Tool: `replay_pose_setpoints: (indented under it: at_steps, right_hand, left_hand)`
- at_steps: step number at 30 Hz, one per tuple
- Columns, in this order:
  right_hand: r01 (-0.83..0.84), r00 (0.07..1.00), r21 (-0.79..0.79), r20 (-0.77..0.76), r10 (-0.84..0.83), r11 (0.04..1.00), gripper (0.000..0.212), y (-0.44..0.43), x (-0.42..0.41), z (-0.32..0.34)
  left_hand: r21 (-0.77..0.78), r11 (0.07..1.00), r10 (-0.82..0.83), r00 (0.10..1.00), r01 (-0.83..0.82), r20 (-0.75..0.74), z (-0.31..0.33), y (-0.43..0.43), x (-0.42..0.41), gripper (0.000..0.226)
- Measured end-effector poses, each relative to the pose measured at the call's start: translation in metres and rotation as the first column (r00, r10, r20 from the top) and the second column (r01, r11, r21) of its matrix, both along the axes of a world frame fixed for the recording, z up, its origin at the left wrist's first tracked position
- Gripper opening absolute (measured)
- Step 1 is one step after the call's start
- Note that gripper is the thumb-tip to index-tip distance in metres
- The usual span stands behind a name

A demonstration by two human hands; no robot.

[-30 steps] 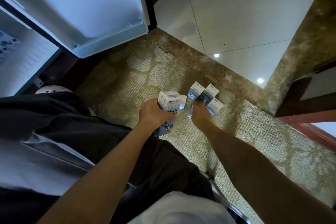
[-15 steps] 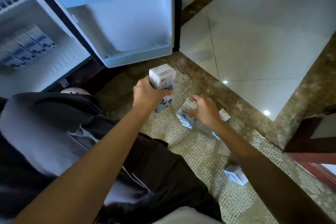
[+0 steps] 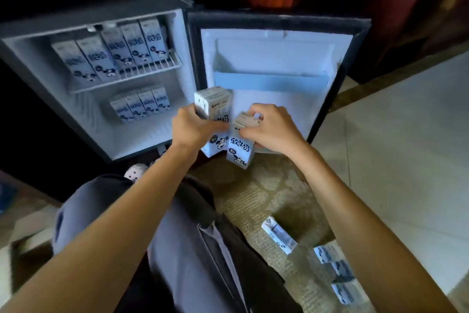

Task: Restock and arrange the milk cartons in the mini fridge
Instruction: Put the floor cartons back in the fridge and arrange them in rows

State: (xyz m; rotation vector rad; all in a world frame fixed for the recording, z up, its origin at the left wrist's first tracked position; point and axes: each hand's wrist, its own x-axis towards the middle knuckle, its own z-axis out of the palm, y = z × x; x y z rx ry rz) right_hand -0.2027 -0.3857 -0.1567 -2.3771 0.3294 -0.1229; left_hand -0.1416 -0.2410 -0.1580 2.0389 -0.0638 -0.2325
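Mid-restock: my left grip (image 3: 191,130) clasps a carton (image 3: 212,102), right grip (image 3: 272,130) a second carton (image 3: 239,151); next, I'd seat both beside the lower row (image 3: 140,107) in the fridge (image 3: 149,136)

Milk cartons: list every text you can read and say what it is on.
"软牛奶", as best it reads: front of the right carton, gripped by the right hand.
Left carton, in the left hand: characters partly covered; top print blurred.
Shelved cartons, floor cartons: unreadable.
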Motion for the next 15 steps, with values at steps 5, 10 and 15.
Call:
replay_pose_setpoints:
  at_steps: [5, 10, 15]
  right_hand:
    - [-0.108, 0.993, 0.006, 0.055, 0.108, 0.994, 0.018, 0.045, 0.056, 0.033]
    - [-0.224, 0.967, -0.014, 0.123, 0.224, 0.974, 0.015, 0.088, 0.111, 0.054]
    - [-0.332, 0.927, -0.103, 0.148, 0.344, 0.938, 0.011, 0.123, 0.17, 0.063]
  left_hand:
    - [-0.008, 0.989, 0.15, 0.988, -0.15, 0.036, 0.021, 0.048, 0.033, 0.033]
    - [-0.049, 0.962, 0.272, 0.961, -0.27, 0.049, 0.032, 0.092, 0.072, 0.035]
    - [-0.08, 0.934, 0.351, 0.935, -0.347, 0.043, 0.031, 0.133, 0.12, 0.03]
